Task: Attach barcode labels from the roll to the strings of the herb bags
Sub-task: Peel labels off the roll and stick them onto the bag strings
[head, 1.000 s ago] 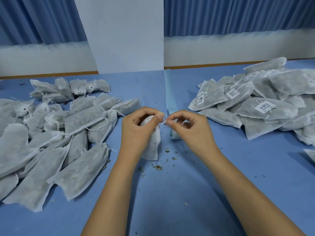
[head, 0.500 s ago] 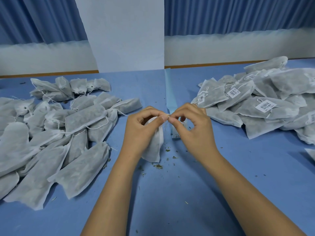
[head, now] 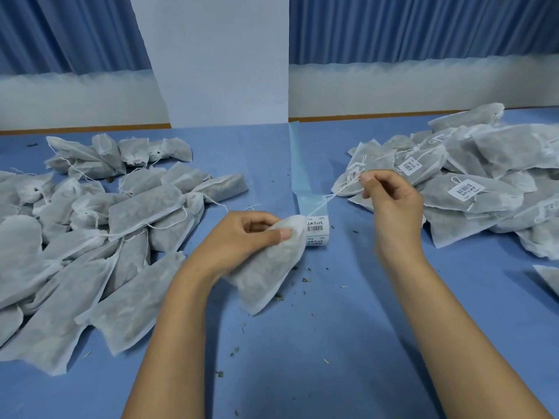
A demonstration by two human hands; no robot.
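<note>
My left hand (head: 242, 237) grips the neck of a white herb bag (head: 266, 273) at the table's middle; the bag hangs down to the blue cloth. Its white string (head: 326, 201) runs taut up and to the right to my right hand (head: 390, 204), which pinches the string's end. Just behind the bag lies the label roll's strip (head: 311, 204), pale blue backing with barcode labels (head: 317, 228) at its near end. The strip runs away from me across the table.
A heap of unlabelled herb bags (head: 90, 231) covers the left of the blue table (head: 302, 358). A heap of bags carrying barcode labels (head: 472, 189) fills the right. Herb crumbs lie scattered near the middle. A white upright panel (head: 217, 62) stands at the back.
My hands were together pinching the string at the bag's neck. My right hand has since pulled away to the right, drawing the string out taut; my left hand has dropped slightly with the bag.
</note>
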